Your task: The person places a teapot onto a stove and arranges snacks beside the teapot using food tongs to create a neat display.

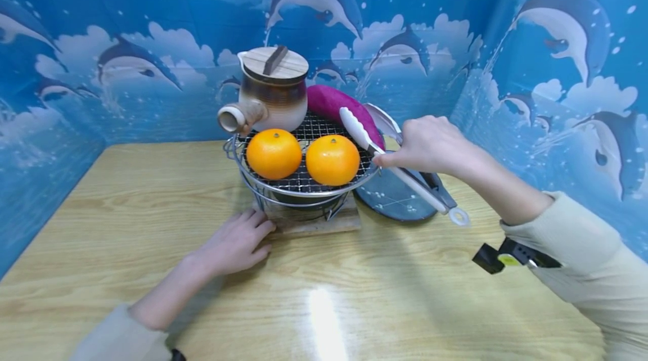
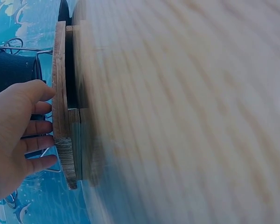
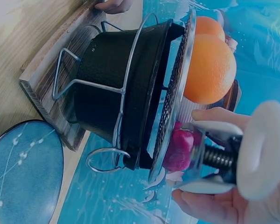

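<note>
My right hand (image 1: 430, 144) grips a pair of white-and-grey tongs (image 1: 417, 188) at the grill's right side. Between the tongs' arms lies a purple sweet potato (image 1: 331, 101), resting on the round wire mesh (image 1: 305, 185); whether the tips pinch it I cannot tell. In the right wrist view the potato's end (image 3: 178, 151) shows beyond the tongs' spring. Two oranges (image 1: 274, 154) sit at the front of the mesh. My left hand (image 1: 235, 243) is at the left end of the wooden board (image 1: 316, 226) under the grill, fingers extended and close against its edge.
A brown-and-cream teapot (image 1: 280, 99) with a wooden lid stands at the back left of the mesh, its side handle pointing left. Below the mesh is a black stove (image 3: 105, 79) in a wire frame. A blue plate (image 1: 395, 198) lies to the right. Dolphin-print curtains surround the table.
</note>
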Available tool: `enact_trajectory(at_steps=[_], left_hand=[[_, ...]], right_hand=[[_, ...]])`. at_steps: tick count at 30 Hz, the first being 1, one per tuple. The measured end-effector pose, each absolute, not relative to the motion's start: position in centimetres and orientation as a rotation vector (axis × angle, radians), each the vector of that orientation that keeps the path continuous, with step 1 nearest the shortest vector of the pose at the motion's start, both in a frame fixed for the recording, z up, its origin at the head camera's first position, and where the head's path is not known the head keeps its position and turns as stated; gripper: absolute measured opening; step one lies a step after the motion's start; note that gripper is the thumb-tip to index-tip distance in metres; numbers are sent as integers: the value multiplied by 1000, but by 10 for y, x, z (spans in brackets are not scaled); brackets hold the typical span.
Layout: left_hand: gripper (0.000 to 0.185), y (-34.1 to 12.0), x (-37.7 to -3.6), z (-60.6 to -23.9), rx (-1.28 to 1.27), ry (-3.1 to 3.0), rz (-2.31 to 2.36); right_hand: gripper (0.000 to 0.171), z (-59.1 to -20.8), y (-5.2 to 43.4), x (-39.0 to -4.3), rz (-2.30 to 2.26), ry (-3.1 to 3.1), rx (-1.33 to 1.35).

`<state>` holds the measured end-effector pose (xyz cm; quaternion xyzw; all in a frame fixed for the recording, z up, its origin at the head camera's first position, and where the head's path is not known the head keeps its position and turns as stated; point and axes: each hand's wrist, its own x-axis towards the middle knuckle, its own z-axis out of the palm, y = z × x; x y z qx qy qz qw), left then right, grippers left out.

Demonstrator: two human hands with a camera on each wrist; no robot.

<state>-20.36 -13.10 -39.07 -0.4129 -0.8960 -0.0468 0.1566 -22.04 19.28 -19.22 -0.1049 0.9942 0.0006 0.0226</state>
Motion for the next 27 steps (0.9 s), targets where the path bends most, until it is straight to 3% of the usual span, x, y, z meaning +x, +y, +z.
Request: enact_trajectory(at_steps=[27], left_hand=[[23,-131,-203,-388,-1184,-2581,-114]], right_hand=[[63,-187,211,-213,-189,3058,-246]])
